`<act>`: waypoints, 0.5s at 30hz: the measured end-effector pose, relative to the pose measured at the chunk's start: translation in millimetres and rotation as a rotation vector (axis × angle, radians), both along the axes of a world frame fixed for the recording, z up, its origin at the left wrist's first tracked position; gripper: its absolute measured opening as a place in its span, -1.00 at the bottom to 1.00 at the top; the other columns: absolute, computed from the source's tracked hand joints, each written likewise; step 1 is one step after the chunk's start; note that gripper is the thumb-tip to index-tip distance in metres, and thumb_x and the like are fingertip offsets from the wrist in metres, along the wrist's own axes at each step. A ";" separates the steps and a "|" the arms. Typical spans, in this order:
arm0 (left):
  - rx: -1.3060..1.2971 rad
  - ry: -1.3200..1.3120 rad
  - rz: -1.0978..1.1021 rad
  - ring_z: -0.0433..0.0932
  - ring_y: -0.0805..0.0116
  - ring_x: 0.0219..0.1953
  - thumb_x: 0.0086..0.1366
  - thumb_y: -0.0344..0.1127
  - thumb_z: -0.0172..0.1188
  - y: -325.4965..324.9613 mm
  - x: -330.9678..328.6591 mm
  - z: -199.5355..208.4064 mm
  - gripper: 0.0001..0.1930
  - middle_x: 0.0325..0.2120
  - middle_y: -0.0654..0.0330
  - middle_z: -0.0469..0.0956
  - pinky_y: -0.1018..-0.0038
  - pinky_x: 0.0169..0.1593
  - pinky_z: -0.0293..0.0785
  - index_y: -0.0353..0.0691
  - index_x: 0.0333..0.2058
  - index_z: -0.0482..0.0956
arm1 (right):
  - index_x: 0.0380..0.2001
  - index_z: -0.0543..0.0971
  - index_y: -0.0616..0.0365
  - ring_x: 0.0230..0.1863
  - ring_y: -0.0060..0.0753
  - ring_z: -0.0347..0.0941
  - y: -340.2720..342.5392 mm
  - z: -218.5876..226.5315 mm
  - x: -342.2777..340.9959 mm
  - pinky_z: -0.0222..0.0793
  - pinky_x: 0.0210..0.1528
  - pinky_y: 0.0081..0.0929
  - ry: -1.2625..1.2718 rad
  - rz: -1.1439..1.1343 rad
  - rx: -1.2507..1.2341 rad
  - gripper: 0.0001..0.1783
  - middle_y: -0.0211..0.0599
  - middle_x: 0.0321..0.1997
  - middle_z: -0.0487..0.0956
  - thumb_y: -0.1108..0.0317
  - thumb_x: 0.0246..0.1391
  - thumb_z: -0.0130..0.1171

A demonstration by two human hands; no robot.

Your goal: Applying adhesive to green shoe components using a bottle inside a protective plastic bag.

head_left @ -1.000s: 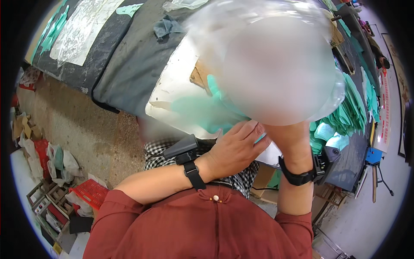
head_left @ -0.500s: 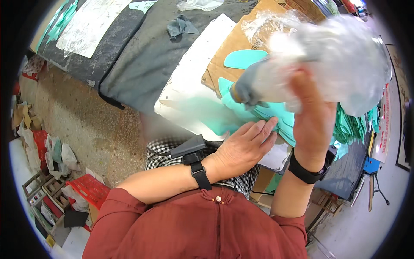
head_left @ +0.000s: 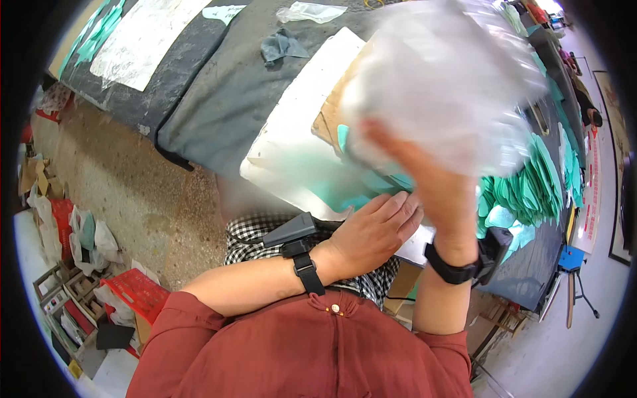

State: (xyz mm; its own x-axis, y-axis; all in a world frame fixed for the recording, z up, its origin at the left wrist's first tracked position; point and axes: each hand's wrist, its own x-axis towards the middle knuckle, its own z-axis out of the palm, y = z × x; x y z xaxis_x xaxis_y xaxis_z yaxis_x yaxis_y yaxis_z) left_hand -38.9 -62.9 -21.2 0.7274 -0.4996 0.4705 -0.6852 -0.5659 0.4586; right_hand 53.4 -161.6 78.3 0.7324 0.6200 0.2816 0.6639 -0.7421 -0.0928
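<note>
In my right hand [head_left: 438, 182] is a bulky tool wrapped in clear plastic [head_left: 451, 86], blurred by motion; its working end is hidden under the plastic and my hand. It is held above a layer of flat teal pieces [head_left: 400, 180], covering most of them. My left hand [head_left: 371, 229] lies palm down with fingers stretched out at the near edge of those pieces, its fingertips touching them. Beneath are a brown cardboard sheet [head_left: 326, 123] and a white board [head_left: 308, 86]. A hazy teal blur spreads over the board left of my fingers.
A fanned stack of green pieces [head_left: 531, 192] lies to the right. Farther off on the dark table cover [head_left: 219, 109] are a grey cloth [head_left: 282, 46] and a plastic bag [head_left: 312, 11]. At the lower left a red crate [head_left: 136, 292] stands on the floor.
My right hand has swung left with the plastic-wrapped tool, which now hides the cardboard and most teal pieces. The green stack at right shows more. My left hand has stayed nearly still.
</note>
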 end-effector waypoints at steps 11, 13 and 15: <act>-0.015 0.097 -0.063 0.34 0.12 0.19 0.17 -0.32 0.08 -1.1 -3.0 1.0 -0.53 0.24 -0.08 0.34 0.27 0.26 0.30 -0.38 0.07 0.48 | -0.25 0.62 0.04 0.02 -0.07 0.50 -33.3 -36.9 -41.8 0.42 0.09 -0.14 -0.114 -0.012 -0.082 -0.70 -0.24 -0.11 0.59 0.32 -0.13 0.35; -0.055 0.110 -0.061 0.35 0.12 0.19 0.17 -0.31 0.08 -1.7 -3.2 -2.4 -0.52 0.23 -0.07 0.35 0.26 0.26 0.30 -0.38 0.08 0.47 | -0.24 0.67 0.00 0.00 -0.12 0.52 -27.1 -27.9 -38.9 0.42 0.11 -0.13 -0.145 -0.057 0.038 -0.76 -0.30 -0.15 0.62 0.31 -0.05 0.29; -0.017 0.056 -0.015 0.36 0.12 0.17 0.17 -0.31 0.09 1.0 -0.8 2.9 -0.51 0.24 -0.07 0.35 0.24 0.27 0.29 -0.38 0.09 0.46 | -0.11 0.68 -0.04 0.00 -0.19 0.53 -22.7 -2.8 -30.0 0.41 0.11 -0.13 0.275 -0.165 0.523 -0.70 -0.37 -0.10 0.64 0.32 0.06 0.19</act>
